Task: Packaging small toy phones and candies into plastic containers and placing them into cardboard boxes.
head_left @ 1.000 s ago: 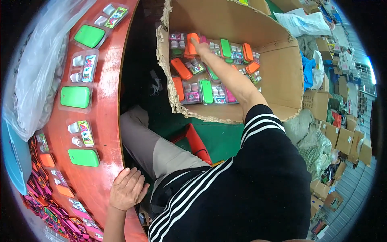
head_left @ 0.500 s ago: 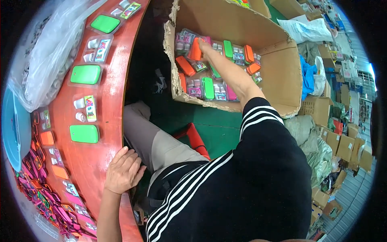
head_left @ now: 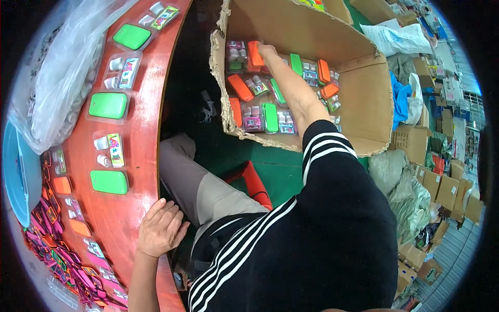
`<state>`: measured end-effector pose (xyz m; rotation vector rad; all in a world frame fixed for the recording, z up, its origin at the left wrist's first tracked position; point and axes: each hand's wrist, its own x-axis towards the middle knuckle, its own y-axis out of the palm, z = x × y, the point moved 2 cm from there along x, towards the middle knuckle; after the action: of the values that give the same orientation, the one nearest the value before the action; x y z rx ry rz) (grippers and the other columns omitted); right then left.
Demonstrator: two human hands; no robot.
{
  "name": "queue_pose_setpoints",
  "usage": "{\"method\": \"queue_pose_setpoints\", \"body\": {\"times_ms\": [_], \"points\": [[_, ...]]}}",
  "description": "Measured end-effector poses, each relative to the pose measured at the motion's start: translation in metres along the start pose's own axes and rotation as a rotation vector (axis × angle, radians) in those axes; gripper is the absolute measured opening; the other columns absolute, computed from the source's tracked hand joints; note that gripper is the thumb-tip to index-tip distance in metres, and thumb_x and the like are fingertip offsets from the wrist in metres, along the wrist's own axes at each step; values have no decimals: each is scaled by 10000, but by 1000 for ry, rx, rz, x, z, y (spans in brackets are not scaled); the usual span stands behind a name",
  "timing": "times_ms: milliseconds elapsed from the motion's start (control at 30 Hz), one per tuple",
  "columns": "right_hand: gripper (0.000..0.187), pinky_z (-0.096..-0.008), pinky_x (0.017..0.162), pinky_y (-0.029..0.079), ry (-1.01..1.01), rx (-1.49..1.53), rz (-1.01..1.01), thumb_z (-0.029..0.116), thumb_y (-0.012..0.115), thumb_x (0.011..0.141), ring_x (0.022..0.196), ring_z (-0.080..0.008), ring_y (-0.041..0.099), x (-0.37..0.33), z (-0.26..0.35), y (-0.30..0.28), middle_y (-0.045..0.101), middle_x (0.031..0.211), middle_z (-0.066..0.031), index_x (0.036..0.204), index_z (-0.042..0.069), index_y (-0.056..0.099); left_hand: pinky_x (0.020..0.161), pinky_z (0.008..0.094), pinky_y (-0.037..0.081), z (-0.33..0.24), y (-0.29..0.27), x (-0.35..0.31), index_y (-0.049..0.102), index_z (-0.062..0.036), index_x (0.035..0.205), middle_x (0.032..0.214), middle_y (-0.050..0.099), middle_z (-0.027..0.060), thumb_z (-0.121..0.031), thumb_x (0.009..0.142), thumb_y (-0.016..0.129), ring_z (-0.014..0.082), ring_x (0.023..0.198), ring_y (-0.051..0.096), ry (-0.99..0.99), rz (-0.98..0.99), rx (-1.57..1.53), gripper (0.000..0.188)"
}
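My right hand [head_left: 267, 51] reaches into a large cardboard box [head_left: 306, 26], its fingers partly hidden, and grips a clear pack with an orange phone-shaped case [head_left: 255, 53]. Around it in the box lie several similar packs, among them a green one [head_left: 270, 117] and an orange one [head_left: 240, 87], with small white pieces and printed cards. My left hand [head_left: 162, 227] rests at the edge of the red table [head_left: 143, 151], fingers loosely bent and holding nothing. Nearest to it on the table lies a pack with a green case [head_left: 109, 181].
More packs line the table, such as a green one [head_left: 108, 105]. A translucent plastic bag [head_left: 67, 67] and a blue basin [head_left: 18, 171] are at the left, above a heap of pink and orange frames [head_left: 57, 255]. Cartons [head_left: 447, 191] and sacks [head_left: 400, 39] stand right.
My right hand has moved slightly farther into the box, and the orange pack has shifted with it. My left hand stays at the table edge.
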<state>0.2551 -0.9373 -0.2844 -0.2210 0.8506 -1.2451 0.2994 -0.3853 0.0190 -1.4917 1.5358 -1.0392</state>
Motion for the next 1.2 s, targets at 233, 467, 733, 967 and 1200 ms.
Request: {"method": "queue_pose_setpoints", "body": {"times_ms": [233, 467, 733, 967, 1200], "points": [[691, -371, 998, 366, -40, 113, -97, 522, 563, 805, 1207, -333, 457, 15, -10, -59, 478, 1280, -225, 1168, -65, 539, 964, 365, 398, -1, 1, 12, 605, -24, 852, 890, 614, 102, -135, 654, 711, 231, 911, 600, 77, -21, -30, 251], [642, -362, 940, 392, -54, 44, -1, 412, 546, 853, 1158, -273, 496, -27, 0, -44, 505, 1250, -237, 1170, -144, 489, 965, 368, 397, 0, 1, 5, 607, -23, 851, 885, 613, 102, -134, 652, 708, 232, 915, 601, 27, -4, -18, 250], [583, -457, 914, 409, -306, -108, -217, 431, 509, 842, 1063, -412, 533, -57, 24, -83, 569, 1107, -276, 1061, -108, 557, 966, 376, 409, 0, -2, 6, 607, -5, 870, 908, 615, 115, -131, 656, 716, 245, 934, 598, 85, -86, -88, 272], [282, -290, 812, 462, -1208, 359, 93, 198, 563, 881, 916, -161, 580, -282, 168, -108, 604, 1014, -75, 1105, 26, 559, 667, 337, 509, 20, -4, -23, 538, -12, 992, 920, 549, 114, -123, 805, 644, 200, 779, 586, -578, -873, -265, 242], [310, -334, 778, 462, -2135, -432, 174, 77, 631, 732, 969, -231, 587, -399, 194, -42, 593, 1090, -74, 1038, 86, 583, 340, 217, 389, 39, -29, -32, 523, -3, 897, 590, 493, 35, -358, 914, 521, 117, 415, 510, -1221, -1085, -1000, 356]]}}
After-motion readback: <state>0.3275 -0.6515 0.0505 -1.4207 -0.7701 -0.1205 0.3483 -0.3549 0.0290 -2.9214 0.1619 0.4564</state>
